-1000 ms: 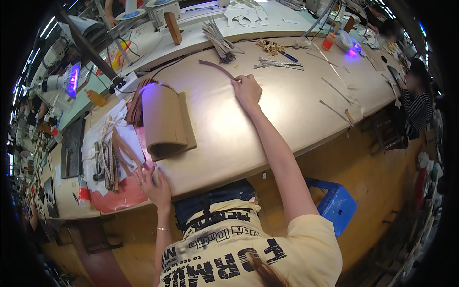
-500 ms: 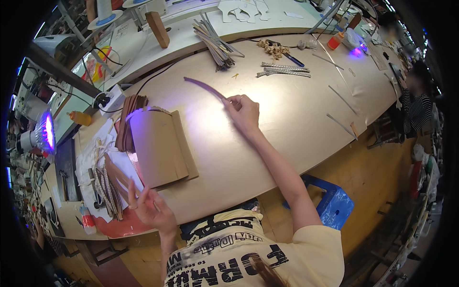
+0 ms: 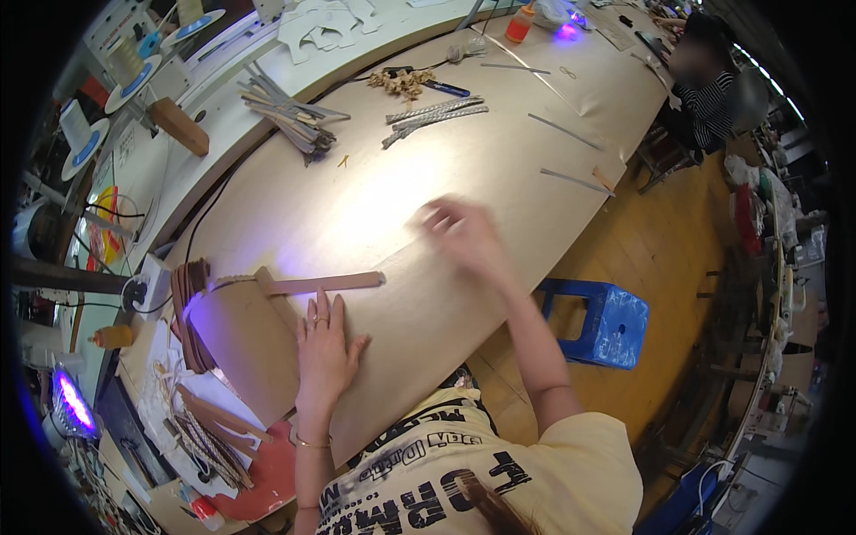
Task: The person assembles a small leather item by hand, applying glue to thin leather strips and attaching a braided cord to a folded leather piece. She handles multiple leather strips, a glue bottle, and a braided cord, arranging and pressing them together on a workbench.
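Note:
My left hand [image 3: 325, 357] lies flat on the table, its fingers stretched out. Their tips are at the lower edge of a brown leather-like strip [image 3: 343, 282], which lies across the table with its left end at a folded brown board [image 3: 245, 339]. To the right of the strip, my right hand [image 3: 462, 236] hangs over the table, smeared by motion, so its fingers cannot be made out. Nothing shows clearly in it. Brown strips [image 3: 189, 294] lie bundled behind the board.
Grey strips [image 3: 290, 116], braided pieces [image 3: 432, 116], tan scraps [image 3: 401, 83] and a blue-handled tool [image 3: 446, 88] lie farther back. Thin strips [image 3: 563, 130] are at the right. A blue stool [image 3: 611, 325] stands beside the table; a lit lamp [image 3: 71, 401] is at left. Another person [image 3: 704, 107] sits far right.
The brown strip has left my right hand and lies on the table. My left hand has come down flat beside it. My right hand has moved nearer, and the view has shifted.

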Motion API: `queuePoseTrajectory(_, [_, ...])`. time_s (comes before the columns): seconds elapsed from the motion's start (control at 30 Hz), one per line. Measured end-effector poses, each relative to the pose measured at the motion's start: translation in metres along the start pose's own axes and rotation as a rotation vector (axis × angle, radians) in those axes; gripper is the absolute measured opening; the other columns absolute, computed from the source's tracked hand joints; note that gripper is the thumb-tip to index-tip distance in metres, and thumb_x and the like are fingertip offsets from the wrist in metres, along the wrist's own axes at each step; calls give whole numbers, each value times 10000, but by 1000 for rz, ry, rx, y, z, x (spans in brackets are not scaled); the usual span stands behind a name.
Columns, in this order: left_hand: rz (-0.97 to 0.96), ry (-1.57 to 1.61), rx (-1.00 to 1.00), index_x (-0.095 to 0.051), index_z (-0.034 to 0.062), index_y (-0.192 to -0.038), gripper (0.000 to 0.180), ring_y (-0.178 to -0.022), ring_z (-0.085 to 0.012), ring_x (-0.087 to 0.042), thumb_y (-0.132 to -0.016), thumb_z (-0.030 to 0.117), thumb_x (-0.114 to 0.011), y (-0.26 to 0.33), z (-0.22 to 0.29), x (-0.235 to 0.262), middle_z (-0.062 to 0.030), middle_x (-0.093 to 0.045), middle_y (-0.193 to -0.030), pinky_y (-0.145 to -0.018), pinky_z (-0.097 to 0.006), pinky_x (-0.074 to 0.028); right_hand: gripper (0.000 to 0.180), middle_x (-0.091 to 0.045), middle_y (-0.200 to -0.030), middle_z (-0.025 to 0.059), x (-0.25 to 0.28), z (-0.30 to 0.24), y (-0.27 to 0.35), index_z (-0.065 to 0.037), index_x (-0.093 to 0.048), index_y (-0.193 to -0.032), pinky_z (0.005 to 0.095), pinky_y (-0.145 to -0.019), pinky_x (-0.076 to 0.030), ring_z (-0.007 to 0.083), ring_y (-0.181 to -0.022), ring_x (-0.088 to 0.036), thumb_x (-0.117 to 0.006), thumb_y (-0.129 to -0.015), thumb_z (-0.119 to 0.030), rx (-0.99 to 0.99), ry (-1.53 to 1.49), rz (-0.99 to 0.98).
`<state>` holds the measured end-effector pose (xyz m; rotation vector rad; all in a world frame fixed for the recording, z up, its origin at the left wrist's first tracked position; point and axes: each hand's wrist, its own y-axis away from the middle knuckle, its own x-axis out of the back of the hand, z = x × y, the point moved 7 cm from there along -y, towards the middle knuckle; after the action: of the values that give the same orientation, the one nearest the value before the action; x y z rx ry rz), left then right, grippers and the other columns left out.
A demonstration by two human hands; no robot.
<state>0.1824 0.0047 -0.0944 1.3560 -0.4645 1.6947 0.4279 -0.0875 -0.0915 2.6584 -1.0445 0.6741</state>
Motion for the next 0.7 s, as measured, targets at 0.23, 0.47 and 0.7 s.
queuePoseTrajectory(0.23, [25, 12, -26, -331, -1, -1453, 724, -1430, -424, -200, -886, 319, -646, 14, 6, -19, -267, -170, -1555, -1159, -515, -201, 585, -603, -1179, 214, 247, 135, -23, -59, -620, -1192, 502, -871, -473, 357, -1123, -587, -689, -801, -490, -616, 972, 856])
queuePoseTrajectory(0.47, [94, 175, -38, -394, 43, -1427, 675, -1414, -423, -244, -846, 218, -691, 38, 14, 9, -243, -156, -1564, -1148, -523, -227, 335, -719, -936, 152, 287, 176, -31, -88, -740, -958, 439, -812, -514, 341, -924, -685, -685, -810, -384, -573, 812, 955])
queuePoseTrajectory(0.7, [233, 263, -103, -499, 69, -1355, 559, -1366, -410, -344, -850, 213, -689, 53, 15, 57, -209, -270, -1536, -1134, -513, -272, 232, -719, -869, 74, 298, 104, -61, -72, -684, -991, 311, -751, -528, 178, -865, -695, -602, -954, -286, -86, -293, 739])
